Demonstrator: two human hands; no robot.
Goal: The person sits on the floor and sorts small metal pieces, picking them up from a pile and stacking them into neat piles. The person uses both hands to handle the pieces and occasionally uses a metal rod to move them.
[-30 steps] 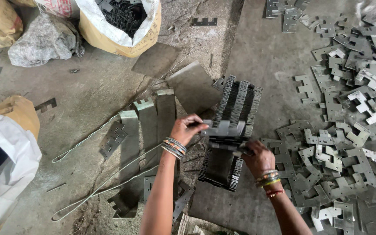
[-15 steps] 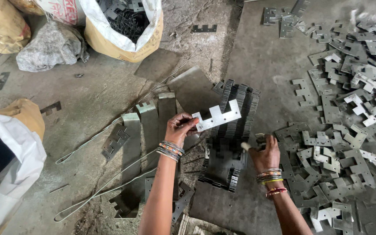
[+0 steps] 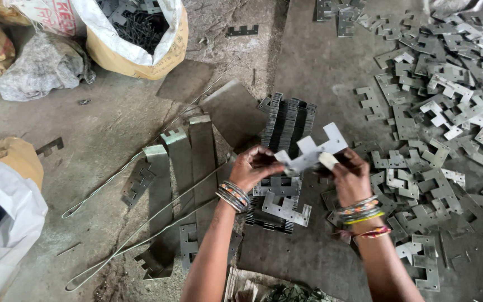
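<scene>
Left hand [image 3: 258,165]: pinching the metal plate [image 3: 310,153]
Right hand [image 3: 349,176]: gripping its other end
Below: stacked plates [image 3: 284,130]

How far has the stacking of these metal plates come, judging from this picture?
Done: a packed row of stacked plates stands on edge on the floor, and more lie flat below it. In hand: the left hand and the right hand together hold one notched metal plate above the row. Left: a large loose pile of plates lies spread on the floor to the right, unsorted.
</scene>
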